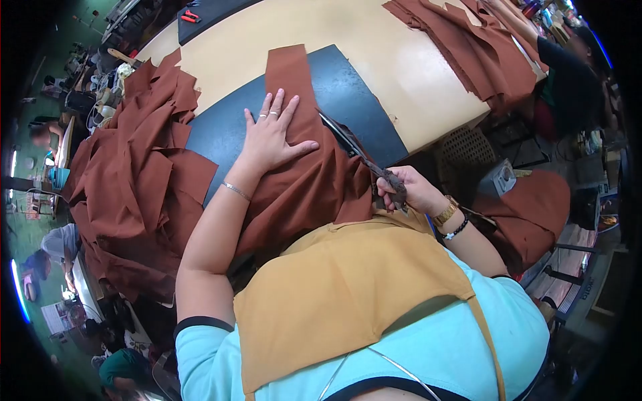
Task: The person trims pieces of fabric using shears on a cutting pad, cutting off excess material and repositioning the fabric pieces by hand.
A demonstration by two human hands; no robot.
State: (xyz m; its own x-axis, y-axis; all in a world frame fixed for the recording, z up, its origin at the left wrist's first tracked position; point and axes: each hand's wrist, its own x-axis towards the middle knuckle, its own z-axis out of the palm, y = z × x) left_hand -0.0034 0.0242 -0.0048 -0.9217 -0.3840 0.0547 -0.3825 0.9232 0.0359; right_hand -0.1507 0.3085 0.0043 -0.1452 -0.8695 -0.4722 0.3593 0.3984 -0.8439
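Note:
My left hand (273,137) lies flat with spread fingers on a rust-brown cloth (287,194), over a dark blue mat (348,87). Rings show on its fingers. My right hand (409,190) is closed round the wrapped handles of long scissors (348,139). Their blades point up and left, at the right edge of the cloth, and are partly hidden by its folds. One strip of the cloth stretches past my left fingertips toward the far side of the mat.
A heap of rust-brown cloth (134,180) hangs over the table's left side. More cloth (481,60) lies on the table (267,27) at far right, beside another person (575,80). Red-handled cutters (191,16) rest at the back. Brown cloth (535,207) covers something at right.

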